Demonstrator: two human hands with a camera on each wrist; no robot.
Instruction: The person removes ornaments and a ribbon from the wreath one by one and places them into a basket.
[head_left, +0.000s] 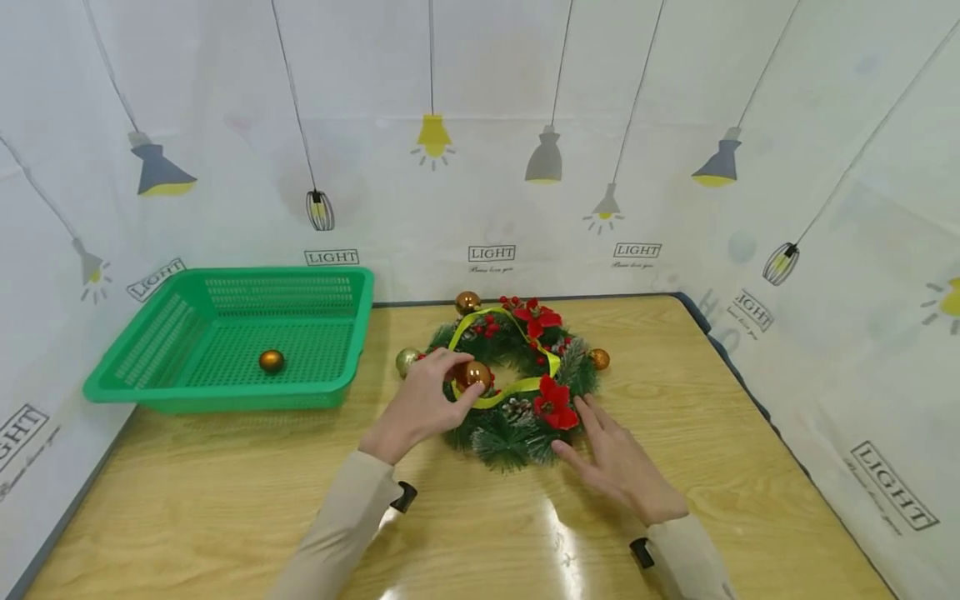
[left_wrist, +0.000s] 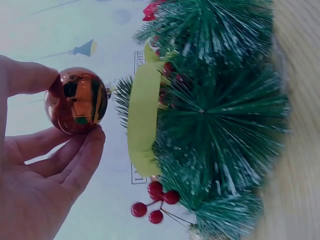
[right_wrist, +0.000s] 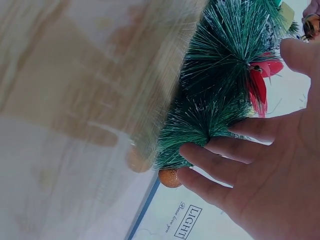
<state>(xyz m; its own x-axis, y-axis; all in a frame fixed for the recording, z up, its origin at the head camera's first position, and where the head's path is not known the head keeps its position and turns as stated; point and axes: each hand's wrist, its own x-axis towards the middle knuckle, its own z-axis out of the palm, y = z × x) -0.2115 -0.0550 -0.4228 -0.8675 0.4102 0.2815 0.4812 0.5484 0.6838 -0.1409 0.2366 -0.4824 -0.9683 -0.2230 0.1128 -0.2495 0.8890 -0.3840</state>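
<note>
Left hand point(head_left: 422, 408) pinches a shiny copper bauble point(head_left: 473, 374) between thumb and curled fingers point(left_wrist: 82, 160), right at the inner left part of the wreath point(head_left: 514, 379). The bauble sits just over the yellow-green ribbon point(head_left: 517, 385); whether it hangs free of the branches, can't tell.

Right hand point(head_left: 618, 462) lies flat with fingers straight and spread, fingertips point(right_wrist: 200, 152) touching pine needles at the wreath's near-right edge beside a red poinsettia point(head_left: 557, 406). It grips nothing.

Left to right: a green plastic basket point(head_left: 120, 367) sits at far left of the wooden table point(head_left: 225, 508), against the backdrop, with one copper ball point(head_left: 272, 360) inside, well apart from the hands. Open tabletop runs between basket and wreath, and across the whole near side. A pale gold bauble point(head_left: 406, 360) is at the wreath's left rim, just beside the left hand. A copper bauble point(head_left: 467, 302) is at the top, next to a second poinsettia point(head_left: 537, 317) and red berries point(left_wrist: 155, 200). A glitter orange ball point(head_left: 598, 359) is on the right rim. Right of the wreath there is bare table up to the edge. The lamp-print backdrop point(head_left: 487, 167) closes in the back and sides.
</note>
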